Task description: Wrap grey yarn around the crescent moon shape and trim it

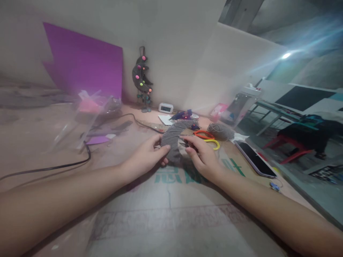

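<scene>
A crescent shape wrapped in grey yarn (173, 137) lies on a sheet of cardboard (171, 210) in front of me. My left hand (148, 157) pinches its lower left edge, fingers closed on it. My right hand (202, 157) rests against the crescent's inner right side with fingers curled onto it, and a thin dark tip shows beside them. Orange and yellow scissors (207, 138) lie just behind my right hand. A ball of grey yarn (220, 131) sits behind the scissors.
A phone (255, 159) lies at the right near the table edge. A finished moon decoration with coloured pompoms (142, 76) leans on the wall by a small clock (165, 107). A black cable (80, 157), plastic bags (88, 114) and purple board (85, 64) occupy the left.
</scene>
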### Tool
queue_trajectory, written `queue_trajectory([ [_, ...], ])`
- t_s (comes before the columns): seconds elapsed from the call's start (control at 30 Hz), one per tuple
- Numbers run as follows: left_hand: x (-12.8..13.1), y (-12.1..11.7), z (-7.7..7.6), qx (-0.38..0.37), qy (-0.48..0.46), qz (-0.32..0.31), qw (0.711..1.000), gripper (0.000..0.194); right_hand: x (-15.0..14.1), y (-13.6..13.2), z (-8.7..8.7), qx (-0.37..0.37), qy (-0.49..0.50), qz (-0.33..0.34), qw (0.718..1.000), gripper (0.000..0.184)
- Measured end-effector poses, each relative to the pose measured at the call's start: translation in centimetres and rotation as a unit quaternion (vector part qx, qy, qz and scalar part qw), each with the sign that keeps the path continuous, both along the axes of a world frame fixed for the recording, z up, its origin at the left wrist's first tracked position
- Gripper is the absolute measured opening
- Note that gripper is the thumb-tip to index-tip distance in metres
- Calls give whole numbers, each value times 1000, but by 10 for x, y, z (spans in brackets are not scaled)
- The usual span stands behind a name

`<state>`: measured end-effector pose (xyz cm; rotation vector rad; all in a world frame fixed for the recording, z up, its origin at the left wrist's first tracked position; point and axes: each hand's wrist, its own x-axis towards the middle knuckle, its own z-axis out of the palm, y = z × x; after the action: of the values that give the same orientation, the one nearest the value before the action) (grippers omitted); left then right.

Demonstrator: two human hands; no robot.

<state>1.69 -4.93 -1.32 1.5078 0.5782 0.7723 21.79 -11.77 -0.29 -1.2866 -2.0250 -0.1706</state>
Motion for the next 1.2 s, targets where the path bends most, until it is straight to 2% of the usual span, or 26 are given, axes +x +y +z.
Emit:
queue_trajectory([
  [0.13, 0, -1, 2, -1, -11, 8, 1000, 27, 1, 1, -3, -5, 16, -24, 1000, 26],
  [0.37, -1, -1, 2, 2, -16, 14, 1000, 27, 5, 3, -1, 24, -60, 21, 998, 22],
  [0.53, 0, -1, 1, 2, -18, 13, 1000, 27, 3, 2, 3, 16, -73, 11, 997, 22],
  [0.93, -2, -2, -1, 33, -9, 8, 999, 24, 3, 4, 1, -8, -81, -17, 997, 19],
  [1.2, -1, -1, -1, 14, -14, 10, 1000, 26, 4, 3, -1, 27, -59, 3, 998, 18],
])
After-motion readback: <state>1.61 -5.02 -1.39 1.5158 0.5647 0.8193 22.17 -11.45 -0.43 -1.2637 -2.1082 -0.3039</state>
